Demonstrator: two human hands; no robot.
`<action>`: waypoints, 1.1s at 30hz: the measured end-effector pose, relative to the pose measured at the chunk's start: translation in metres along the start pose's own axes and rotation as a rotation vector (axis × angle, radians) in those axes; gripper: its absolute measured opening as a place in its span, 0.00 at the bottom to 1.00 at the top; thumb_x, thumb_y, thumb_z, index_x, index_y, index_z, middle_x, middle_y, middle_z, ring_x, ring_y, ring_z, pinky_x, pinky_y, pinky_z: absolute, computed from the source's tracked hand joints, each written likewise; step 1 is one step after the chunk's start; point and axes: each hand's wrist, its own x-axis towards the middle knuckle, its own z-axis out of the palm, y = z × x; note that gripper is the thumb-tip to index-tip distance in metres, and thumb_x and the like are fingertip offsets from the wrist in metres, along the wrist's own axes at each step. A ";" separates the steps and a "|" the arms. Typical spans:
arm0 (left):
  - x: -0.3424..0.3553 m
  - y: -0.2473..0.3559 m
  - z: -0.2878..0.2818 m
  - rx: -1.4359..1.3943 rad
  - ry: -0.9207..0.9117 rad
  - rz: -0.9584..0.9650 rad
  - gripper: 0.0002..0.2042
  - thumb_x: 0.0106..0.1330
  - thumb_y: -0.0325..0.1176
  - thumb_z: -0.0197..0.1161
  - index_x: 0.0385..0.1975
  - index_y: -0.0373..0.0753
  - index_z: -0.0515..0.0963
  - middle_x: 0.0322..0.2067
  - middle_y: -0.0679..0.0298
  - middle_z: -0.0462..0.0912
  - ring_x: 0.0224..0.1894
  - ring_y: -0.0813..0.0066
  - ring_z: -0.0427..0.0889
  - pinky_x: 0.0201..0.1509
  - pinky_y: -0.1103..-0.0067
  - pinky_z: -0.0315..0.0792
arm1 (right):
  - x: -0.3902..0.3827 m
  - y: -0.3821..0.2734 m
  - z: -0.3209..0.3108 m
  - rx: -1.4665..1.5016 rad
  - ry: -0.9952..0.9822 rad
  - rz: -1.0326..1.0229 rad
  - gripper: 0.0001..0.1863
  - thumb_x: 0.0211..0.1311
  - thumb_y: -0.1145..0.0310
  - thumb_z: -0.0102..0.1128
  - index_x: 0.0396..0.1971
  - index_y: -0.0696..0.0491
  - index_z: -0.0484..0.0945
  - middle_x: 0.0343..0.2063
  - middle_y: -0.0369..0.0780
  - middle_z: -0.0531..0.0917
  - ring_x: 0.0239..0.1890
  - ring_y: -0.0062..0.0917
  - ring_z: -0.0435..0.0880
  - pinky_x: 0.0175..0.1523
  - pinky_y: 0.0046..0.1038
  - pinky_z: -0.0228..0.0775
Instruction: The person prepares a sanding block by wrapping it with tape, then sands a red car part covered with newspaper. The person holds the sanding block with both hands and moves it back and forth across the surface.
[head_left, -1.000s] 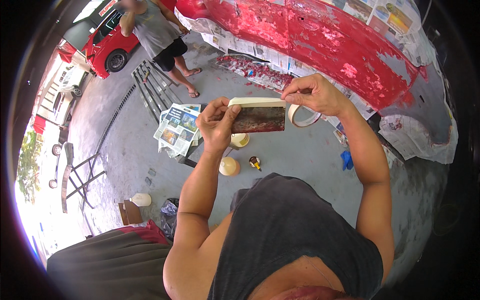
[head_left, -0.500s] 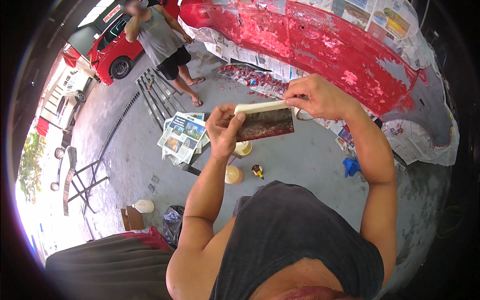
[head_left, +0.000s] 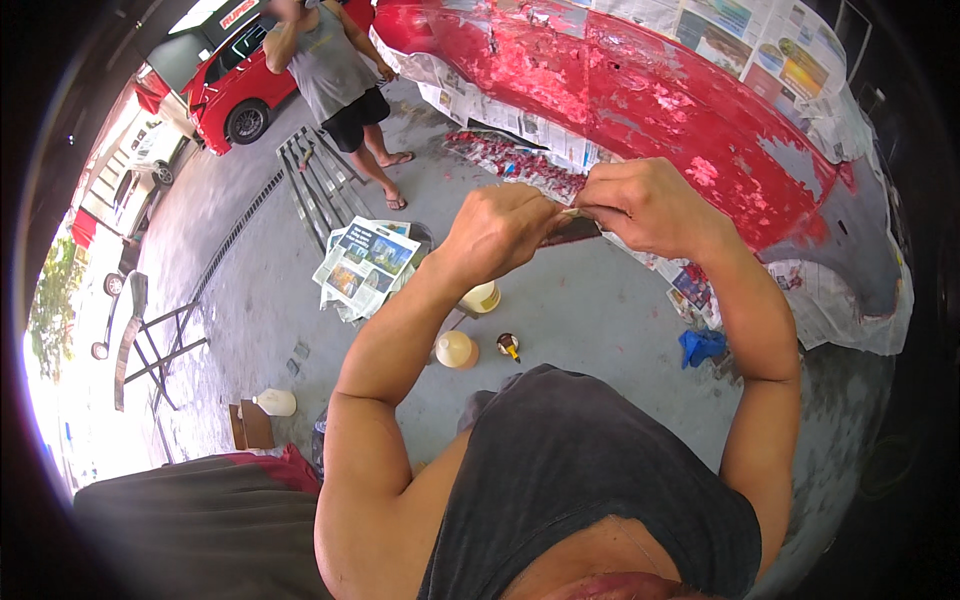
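Plate (head_left: 575, 232), held out at twelve o'clock, looks light and stiff, best gripped by its edges; left hand (head_left: 503, 228) seems closed on it, right hand (head_left: 645, 205) pinches thin, pliable tape (head_left: 570, 212).

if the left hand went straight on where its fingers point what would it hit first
Probably the right hand: the left hand points across at it, with little gap. Whether they already touch is hard to tell.

Dark plate (head_left: 576, 231), blotchy red panel (head_left: 640, 105)
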 end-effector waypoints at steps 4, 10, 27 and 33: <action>0.004 0.001 0.000 -0.019 -0.044 0.086 0.06 0.60 0.24 0.74 0.33 0.34 0.83 0.23 0.57 0.77 0.27 0.54 0.80 0.30 0.64 0.72 | -0.004 -0.002 -0.006 -0.028 -0.084 0.041 0.06 0.64 0.67 0.65 0.35 0.50 0.88 0.33 0.39 0.85 0.36 0.41 0.86 0.39 0.41 0.77; 0.009 -0.004 -0.007 -0.254 -0.054 -0.044 0.06 0.65 0.27 0.71 0.35 0.32 0.84 0.24 0.54 0.79 0.28 0.51 0.79 0.33 0.63 0.72 | -0.003 0.003 -0.010 -0.117 0.038 -0.101 0.05 0.60 0.69 0.70 0.35 0.52 0.87 0.27 0.39 0.82 0.29 0.39 0.83 0.34 0.39 0.74; -0.009 -0.026 -0.041 -0.313 -0.153 -0.185 0.08 0.69 0.30 0.70 0.43 0.34 0.86 0.27 0.51 0.84 0.26 0.52 0.80 0.31 0.64 0.72 | 0.004 0.005 -0.023 0.021 -0.020 -0.023 0.05 0.63 0.68 0.66 0.33 0.53 0.88 0.30 0.40 0.85 0.34 0.40 0.85 0.39 0.39 0.77; 0.025 -0.016 -0.022 -0.109 -0.017 -0.143 0.10 0.67 0.31 0.69 0.46 0.36 0.85 0.25 0.52 0.83 0.28 0.46 0.83 0.33 0.61 0.75 | 0.017 0.006 -0.019 -0.142 -0.021 -0.056 0.08 0.66 0.66 0.64 0.32 0.53 0.86 0.29 0.40 0.85 0.35 0.41 0.86 0.40 0.40 0.77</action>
